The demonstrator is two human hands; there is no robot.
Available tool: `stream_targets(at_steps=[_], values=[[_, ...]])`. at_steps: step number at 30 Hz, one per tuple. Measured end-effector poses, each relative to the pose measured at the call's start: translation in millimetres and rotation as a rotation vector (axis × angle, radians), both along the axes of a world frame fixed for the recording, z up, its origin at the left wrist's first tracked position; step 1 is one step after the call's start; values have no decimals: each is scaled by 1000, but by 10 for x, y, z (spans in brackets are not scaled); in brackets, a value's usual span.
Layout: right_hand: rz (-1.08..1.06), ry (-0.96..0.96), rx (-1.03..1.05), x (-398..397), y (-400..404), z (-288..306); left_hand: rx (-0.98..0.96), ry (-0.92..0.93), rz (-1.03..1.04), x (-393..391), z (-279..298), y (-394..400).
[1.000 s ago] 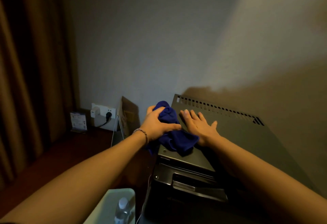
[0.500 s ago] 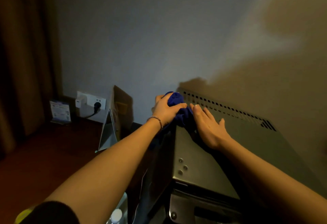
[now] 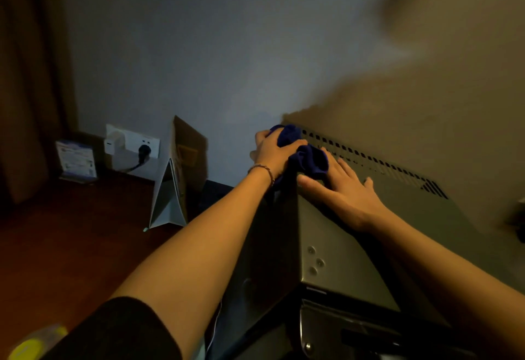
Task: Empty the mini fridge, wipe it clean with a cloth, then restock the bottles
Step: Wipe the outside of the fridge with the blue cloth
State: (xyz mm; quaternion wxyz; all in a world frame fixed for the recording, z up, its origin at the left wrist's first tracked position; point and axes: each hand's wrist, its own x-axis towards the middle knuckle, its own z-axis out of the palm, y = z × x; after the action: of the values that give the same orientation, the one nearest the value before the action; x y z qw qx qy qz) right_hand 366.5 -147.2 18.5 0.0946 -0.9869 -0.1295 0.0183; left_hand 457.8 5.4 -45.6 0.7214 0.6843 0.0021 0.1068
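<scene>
Left hand [image 3: 272, 152] grip bunched round cloth [image 3: 308, 156] at fridge [image 3: 341, 234] top's back-left corner. Right hand [image 3: 345, 189] flat, fingers spread, touching cloth. Vent slots [image 3: 369, 158] along back edge; bare top rightward.

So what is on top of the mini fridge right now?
On the mini fridge top lie a bunched blue cloth, gripped by the left hand, and the flat right hand. The surface under them is covered, and the fridge's inside is not visible.
</scene>
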Motion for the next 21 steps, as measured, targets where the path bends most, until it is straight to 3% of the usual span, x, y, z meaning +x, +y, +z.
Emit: stream_targets(at_steps=[5,13,21], values=[[1,11,-31,-10,26,25,-8,38,32,-196,-119,-6],[-15,54,101,-147,30,95,-74,79,59,-790,-259,33],[2,59,101,-145,26,86,-74,60,-104,-1346,-345,91]])
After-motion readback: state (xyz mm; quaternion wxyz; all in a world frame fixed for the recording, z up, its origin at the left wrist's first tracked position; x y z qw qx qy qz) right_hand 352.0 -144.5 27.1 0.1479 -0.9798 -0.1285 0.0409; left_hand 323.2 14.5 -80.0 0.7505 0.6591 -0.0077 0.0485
